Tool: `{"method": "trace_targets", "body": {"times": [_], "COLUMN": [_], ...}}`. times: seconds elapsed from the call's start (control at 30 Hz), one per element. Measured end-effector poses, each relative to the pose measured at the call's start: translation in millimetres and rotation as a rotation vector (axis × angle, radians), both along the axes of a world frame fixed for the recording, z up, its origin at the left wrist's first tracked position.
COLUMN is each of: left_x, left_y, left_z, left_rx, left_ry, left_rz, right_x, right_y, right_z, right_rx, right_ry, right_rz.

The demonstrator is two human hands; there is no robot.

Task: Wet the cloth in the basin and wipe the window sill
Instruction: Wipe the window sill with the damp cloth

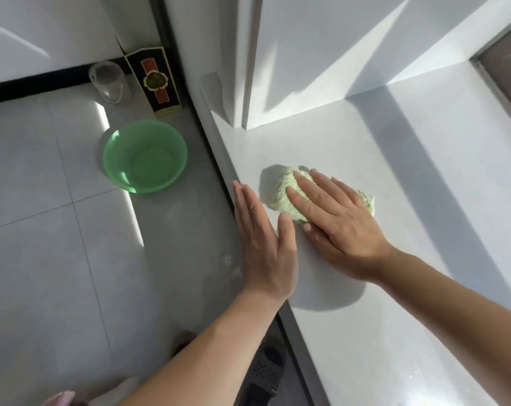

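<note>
Left hand lies beside cloth under right hand.

A grey tiled floor fills the left side, crossed by narrow strips of sunlight. At its far edge a black baseboard runs along the foot of a white wall. A clear plastic jar stands upright on the floor near the baseboard. Just beside it, to the right, a tall dark box with a red and gold label stands in the corner. At the bottom a dark perforated sandal shows in part. A brown window frame sits at the upper right.
</note>
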State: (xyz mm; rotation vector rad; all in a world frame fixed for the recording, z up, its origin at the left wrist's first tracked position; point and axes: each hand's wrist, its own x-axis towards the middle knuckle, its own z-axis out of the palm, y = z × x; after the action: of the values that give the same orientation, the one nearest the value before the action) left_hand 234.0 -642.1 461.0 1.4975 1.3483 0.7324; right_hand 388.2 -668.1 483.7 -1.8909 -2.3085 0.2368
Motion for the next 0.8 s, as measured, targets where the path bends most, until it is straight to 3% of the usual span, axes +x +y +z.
{"method": "trace_targets", "body": {"times": [0.23,0.43,0.67,0.8], "left_x": [-1.4,-2.0,-10.0,-15.1], "left_y": [-5.1,-24.6,-38.3,-61.4], "left_z": [-1.8,-2.7,2.2,7.8], "left_rx": [-0.011,-0.024,-0.017,-0.066], "left_ry": [-0.036,-0.004,0.015,-0.039], "left_rz": [0.087,0.161,0.147,0.127], "right_x": [-23.7,7.8,-33.7,-9.8], "right_y": [101.7,49.2,96.2,47.0], "right_z": [-5.0,-3.4,-3.2,3.0], "right_rx": [0.032,0.041,0.008,0.004], "right_ry": [0.025,0.035,0.058,0.040], "right_rz": [0.043,0.267,0.163,0.389]}}
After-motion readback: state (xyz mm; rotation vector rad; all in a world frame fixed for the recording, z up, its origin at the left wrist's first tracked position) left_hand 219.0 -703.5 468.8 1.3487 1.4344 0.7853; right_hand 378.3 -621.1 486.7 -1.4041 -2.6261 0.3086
